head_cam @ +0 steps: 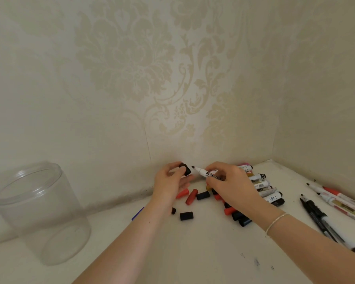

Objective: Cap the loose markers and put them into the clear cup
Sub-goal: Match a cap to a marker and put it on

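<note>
Two hands: raised together just above the table [193, 253], close to the back wall, so cap and tip can be lined up by eye
Left hand [168, 181]: pinches a black cap [185, 169] in thumb and fingertips, open end turned toward the tip
Right hand [228, 181]: pinches a marker [210, 174] by its barrel, bare dark tip aimed left at the cap; tip and cap near, not yet touching
Loose caps [193, 196]: red and black, scattered under both hands within easy reach
Marker row [262, 185]: side by side behind the right hand; more markers [324, 214] well to the right
Clear cup [39, 212]: upright at far left, seemingly holding nothing; well apart from the hands
</note>
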A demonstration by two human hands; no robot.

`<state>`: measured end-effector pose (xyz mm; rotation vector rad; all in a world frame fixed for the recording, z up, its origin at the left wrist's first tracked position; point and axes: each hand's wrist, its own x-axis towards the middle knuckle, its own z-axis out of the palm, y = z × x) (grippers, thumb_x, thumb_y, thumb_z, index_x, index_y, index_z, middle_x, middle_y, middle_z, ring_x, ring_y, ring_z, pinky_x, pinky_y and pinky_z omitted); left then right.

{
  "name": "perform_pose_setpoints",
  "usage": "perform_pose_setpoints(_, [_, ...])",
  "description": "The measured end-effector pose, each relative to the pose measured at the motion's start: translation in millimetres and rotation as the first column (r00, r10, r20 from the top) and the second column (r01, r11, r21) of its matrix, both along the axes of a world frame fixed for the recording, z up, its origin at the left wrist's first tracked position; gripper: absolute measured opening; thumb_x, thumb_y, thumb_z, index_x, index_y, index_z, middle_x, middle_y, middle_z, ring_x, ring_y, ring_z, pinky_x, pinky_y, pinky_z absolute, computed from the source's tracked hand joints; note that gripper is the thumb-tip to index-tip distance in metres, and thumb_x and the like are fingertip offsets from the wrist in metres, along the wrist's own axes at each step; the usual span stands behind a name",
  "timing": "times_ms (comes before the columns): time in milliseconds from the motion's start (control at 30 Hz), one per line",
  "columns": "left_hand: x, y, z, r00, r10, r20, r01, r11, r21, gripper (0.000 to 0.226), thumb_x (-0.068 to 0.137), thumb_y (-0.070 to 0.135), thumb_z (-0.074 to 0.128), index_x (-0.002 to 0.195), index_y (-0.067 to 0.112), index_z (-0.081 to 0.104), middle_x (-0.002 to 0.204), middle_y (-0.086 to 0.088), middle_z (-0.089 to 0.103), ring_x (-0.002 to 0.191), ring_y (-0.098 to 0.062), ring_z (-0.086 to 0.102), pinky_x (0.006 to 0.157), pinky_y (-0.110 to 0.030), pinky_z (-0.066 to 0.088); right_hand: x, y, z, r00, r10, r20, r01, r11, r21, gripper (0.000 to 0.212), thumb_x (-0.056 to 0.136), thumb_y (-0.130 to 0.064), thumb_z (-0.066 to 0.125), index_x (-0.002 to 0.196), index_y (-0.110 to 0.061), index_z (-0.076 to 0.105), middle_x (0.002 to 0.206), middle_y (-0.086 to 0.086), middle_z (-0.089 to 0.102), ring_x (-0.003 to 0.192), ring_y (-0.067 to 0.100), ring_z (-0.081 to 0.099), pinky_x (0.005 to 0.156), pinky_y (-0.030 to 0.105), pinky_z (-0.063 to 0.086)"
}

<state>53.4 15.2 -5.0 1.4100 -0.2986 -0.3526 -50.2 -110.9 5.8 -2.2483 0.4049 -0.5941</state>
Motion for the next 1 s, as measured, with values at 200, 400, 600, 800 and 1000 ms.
perform_pose_setpoints(200, [2, 6, -4, 0.845, -0.079, 0.529, -0.146, 0.918, 0.37, 0.021, 0.088, 0.017, 0.064, 0.108, 0.023, 0.069, 0.104, 0.013, 0.067, 0.094, 0.0, 0.063, 0.07, -0.005, 0.044, 2, -2, 2, 0.997, -0.017, -0.079, 0.013, 0.998, -0.058, 0.016, 0.086, -0.022, 0.059, 0.095, -0.034, 0.065, 0.074, -0.002, 0.068, 0.051, 0.012, 0.051, 0.051, 0.032, 0.047])
perform_pose_setpoints(400, [7, 9, -2, 0.67, -0.191, 0.717, -0.229, 0.866, 0.444, 0.022, 0.088, 0.012, 0.063, 0.106, 0.022, 0.069, 0.101, 0.009, 0.058, 0.087, 0.002, 0.056, 0.077, -0.002, 0.039, -1, -2, -1, 0.995, -0.065, -0.081, 0.055, 0.991, -0.118, 0.018, 0.087, -0.024, 0.058, 0.097, -0.036, 0.067, 0.068, -0.003, 0.067, 0.053, 0.014, 0.056, 0.052, 0.029, 0.048])
perform_pose_setpoints(600, [4, 10, 0, 0.533, -0.36, 0.766, -0.258, 0.793, 0.552, 0.023, 0.089, 0.014, 0.061, 0.109, 0.022, 0.067, 0.114, 0.009, 0.056, 0.101, -0.009, 0.056, 0.09, -0.023, 0.042, 1, 0, 6, 0.982, -0.029, -0.188, -0.004, 0.985, -0.172, 0.022, 0.085, -0.025, 0.057, 0.101, -0.038, 0.066, 0.071, -0.01, 0.062, 0.062, 0.013, 0.059, 0.06, 0.028, 0.052])
perform_pose_setpoints(800, [10, 16, 8, 0.418, -0.592, 0.689, -0.203, 0.678, 0.707, 0.02, 0.09, 0.023, 0.061, 0.11, 0.024, 0.063, 0.107, 0.009, 0.067, 0.106, -0.006, 0.055, 0.117, -0.027, 0.012, -4, -3, 4, 0.979, -0.016, -0.204, -0.025, 0.98, -0.197, 0.012, 0.082, -0.029, 0.065, 0.093, -0.034, 0.067, 0.086, -0.013, 0.069, 0.071, 0.008, 0.065, 0.07, 0.032, 0.056])
perform_pose_setpoints(1000, [3, 21, 17, 0.411, -0.547, 0.729, -0.229, 0.712, 0.663, 0.025, 0.087, 0.029, 0.066, 0.111, 0.029, 0.069, 0.097, 0.002, 0.07, 0.093, -0.015, 0.061, 0.085, -0.031, 0.045, -6, -7, 14, 0.984, 0.018, -0.177, -0.04, 0.992, -0.123, 0.007, 0.079, -0.027, 0.073, 0.085, -0.03, 0.071, 0.061, -0.009, 0.067, 0.048, 0.004, 0.058, 0.056, 0.026, 0.052])
